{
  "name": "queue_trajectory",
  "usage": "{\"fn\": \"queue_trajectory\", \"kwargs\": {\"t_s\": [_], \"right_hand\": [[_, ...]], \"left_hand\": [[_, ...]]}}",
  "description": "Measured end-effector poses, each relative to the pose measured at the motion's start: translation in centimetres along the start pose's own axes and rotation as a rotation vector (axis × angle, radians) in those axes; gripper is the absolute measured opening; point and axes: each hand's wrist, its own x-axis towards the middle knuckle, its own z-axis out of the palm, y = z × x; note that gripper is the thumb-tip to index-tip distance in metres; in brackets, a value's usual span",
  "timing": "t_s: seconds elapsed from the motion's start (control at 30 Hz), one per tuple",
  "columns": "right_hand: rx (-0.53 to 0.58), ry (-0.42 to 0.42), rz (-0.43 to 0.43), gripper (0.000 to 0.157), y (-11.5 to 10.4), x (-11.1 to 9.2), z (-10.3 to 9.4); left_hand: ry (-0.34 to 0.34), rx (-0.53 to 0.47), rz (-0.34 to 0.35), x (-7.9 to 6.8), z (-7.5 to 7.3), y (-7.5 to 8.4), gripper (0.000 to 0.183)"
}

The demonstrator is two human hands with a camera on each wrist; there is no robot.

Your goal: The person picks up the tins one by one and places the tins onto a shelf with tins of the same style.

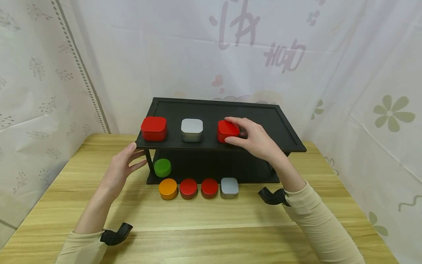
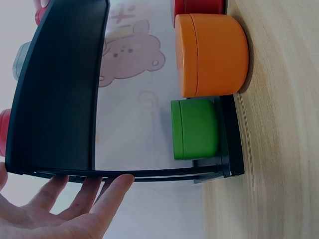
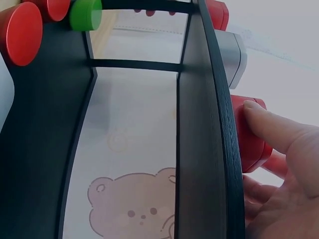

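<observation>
My right hand (image 1: 255, 137) pinches a red square tin (image 1: 227, 131) between thumb and fingers on the black shelf's top board (image 1: 211, 110). In the right wrist view, the thumb lies on the side of that red tin (image 3: 249, 134). At the shelf's left front corner, my left hand (image 1: 122, 167) touches the edge with fairly straight fingers. The left wrist view has its fingers (image 2: 112, 199) against the shelf's side frame. A silver square tin (image 1: 192, 130) and another red square tin (image 1: 154, 129) stand left of the held one.
A green round tin (image 1: 162, 167) sits on the lower board (image 1: 214, 168) at its left end. Along the shelf's front stand an orange round tin (image 1: 168, 189), two red round tins (image 1: 188, 189) and a silver square tin (image 1: 229, 187) on the wooden table (image 1: 197, 227). A patterned curtain (image 1: 184, 55) hangs behind.
</observation>
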Motion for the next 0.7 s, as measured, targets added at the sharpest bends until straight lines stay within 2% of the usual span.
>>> {"fn": "queue_trajectory", "kwargs": {"t_s": [0.43,0.7], "right_hand": [[0.013,0.014,0.027,0.082,-0.03,-0.28,0.17],[0.041,0.042,0.026,0.083,0.14,-0.73,0.33]], "left_hand": [[0.000,0.007,-0.005,0.03,-0.03,-0.05,0.033],[0.001,0.016,-0.009,-0.04,-0.08,-0.01,0.037]]}}
